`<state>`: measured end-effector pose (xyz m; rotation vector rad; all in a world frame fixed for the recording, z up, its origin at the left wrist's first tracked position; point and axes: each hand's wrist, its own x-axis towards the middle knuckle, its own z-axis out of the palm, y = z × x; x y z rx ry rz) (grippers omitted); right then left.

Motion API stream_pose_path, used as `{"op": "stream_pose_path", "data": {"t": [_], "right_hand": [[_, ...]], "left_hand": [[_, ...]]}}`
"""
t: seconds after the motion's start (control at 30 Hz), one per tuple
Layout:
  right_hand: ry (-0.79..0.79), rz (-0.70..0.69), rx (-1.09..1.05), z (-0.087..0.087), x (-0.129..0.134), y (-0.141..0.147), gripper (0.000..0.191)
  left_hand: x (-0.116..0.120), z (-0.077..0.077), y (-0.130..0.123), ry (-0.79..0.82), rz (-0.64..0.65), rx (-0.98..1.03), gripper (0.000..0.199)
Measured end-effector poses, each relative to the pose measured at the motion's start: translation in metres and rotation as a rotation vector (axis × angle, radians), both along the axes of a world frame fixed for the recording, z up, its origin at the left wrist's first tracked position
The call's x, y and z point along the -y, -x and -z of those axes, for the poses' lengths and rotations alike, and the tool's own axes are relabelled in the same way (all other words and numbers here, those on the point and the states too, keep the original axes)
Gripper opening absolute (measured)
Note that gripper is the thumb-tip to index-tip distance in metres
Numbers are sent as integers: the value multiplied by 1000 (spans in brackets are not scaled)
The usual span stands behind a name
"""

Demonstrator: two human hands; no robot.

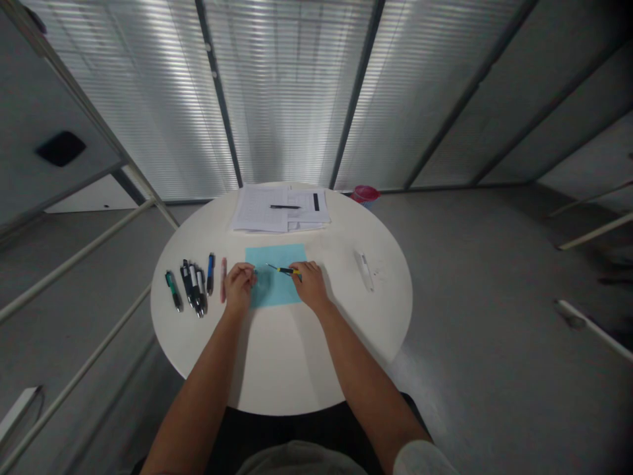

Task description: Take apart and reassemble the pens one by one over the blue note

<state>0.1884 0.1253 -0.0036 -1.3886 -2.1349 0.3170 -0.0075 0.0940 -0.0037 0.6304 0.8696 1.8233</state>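
A light blue sheet (277, 290) lies on the round white table (277, 369). Over its right edge, my right hand (310, 282) is closed on a thin yellow and black tool (287, 270), whose narrow metal tip points left. My left hand (241, 285) is at the sheet's left edge, fingers pinched together; a tiny dark thing shows at the fingertips, too small to make out. A pink pen (223, 280) lies just left of my left hand.
Several dark and white pens (194, 287), a green pen (173, 290) and a blue pen (210, 274) lie at the left. Stacked papers (260, 211) bear a black pen (285, 207) at the back. A white pen-like item (366, 272) is at the right.
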Motion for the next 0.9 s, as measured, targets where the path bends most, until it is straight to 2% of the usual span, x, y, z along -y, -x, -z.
{"op": "stream_pose_path", "data": {"t": [0.13, 0.33, 0.43, 0.53, 0.63, 0.77, 0.9], "right_hand": [[9, 9, -111, -1, 3, 2, 18], [25, -81, -267, -1, 12, 11, 20], [55, -118, -284, 0, 14, 13, 20], [69, -123, -248, 1, 13, 12, 19], [48, -130, -214, 2, 12, 11, 19], [22, -112, -199, 3, 11, 12, 17], [28, -119, -132, 1, 11, 12, 17]], "left_hand": [[10, -3, -11, -2, 0, -282, 19], [13, -6, -24, -8, 165, -523, 22], [10, -5, -28, 4, 197, -533, 20], [8, -3, -29, 51, 210, -443, 21], [7, 0, -28, 64, 182, -413, 20], [7, 1, -25, 60, 104, -479, 17], [8, -1, -24, 46, 89, -632, 12]]}}
